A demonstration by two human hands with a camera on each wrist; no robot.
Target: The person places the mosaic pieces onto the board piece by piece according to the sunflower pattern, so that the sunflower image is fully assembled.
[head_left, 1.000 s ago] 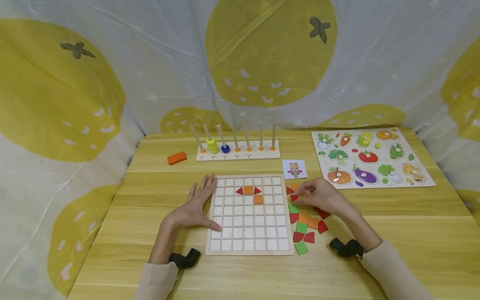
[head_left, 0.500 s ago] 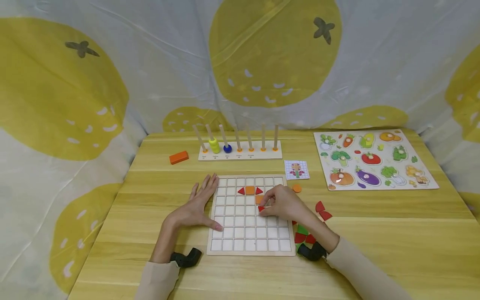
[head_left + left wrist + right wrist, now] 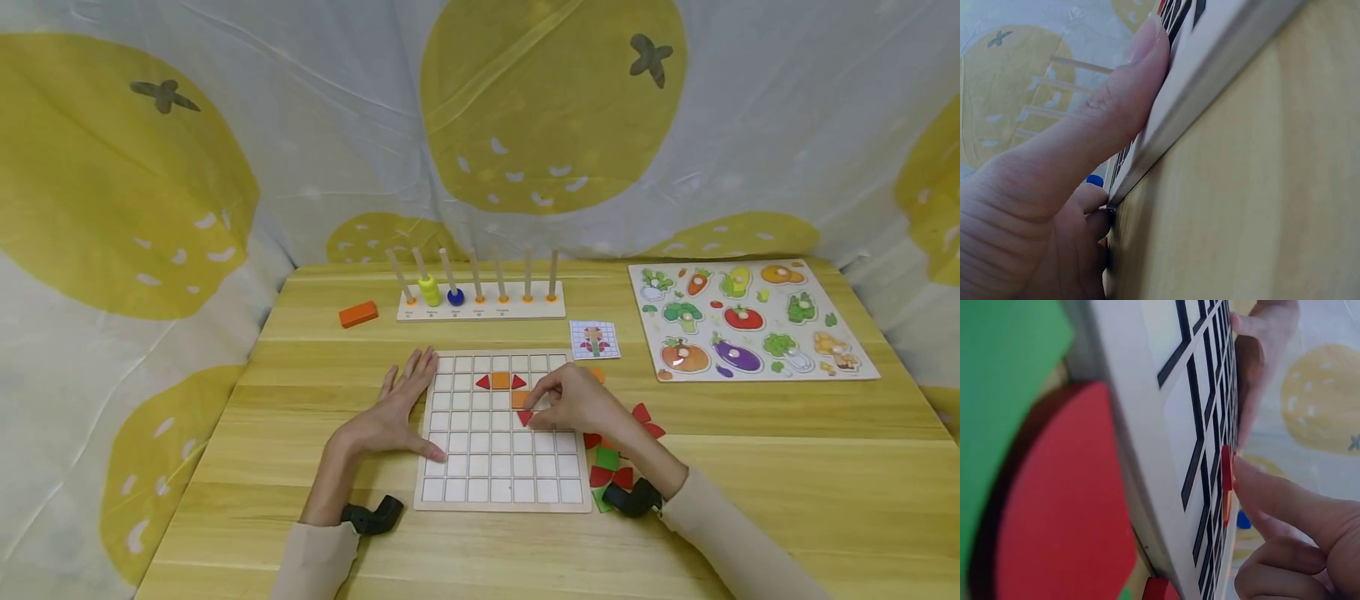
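A white grid board in a pale wooden frame lies flat on the table. Spread along its left edge is my left hand, the thumb on top of the frame and the fingers at the far left corner. My right hand is over the board's right half, its thumb and index finger parted beside a red triangle in a cell. Directly above that triangle is an orange square. Farther up, another orange square sits between two red triangles, left and right.
Loose red pieces and green squares lie right of the board, partly under the right forearm. A pattern card, vegetable puzzle, peg stand and orange block are farther back.
My right hand carried a red triangle from the loose pieces leftward to the board, and its fingers have since parted from it slightly. The left hand has stayed on the board's edge.
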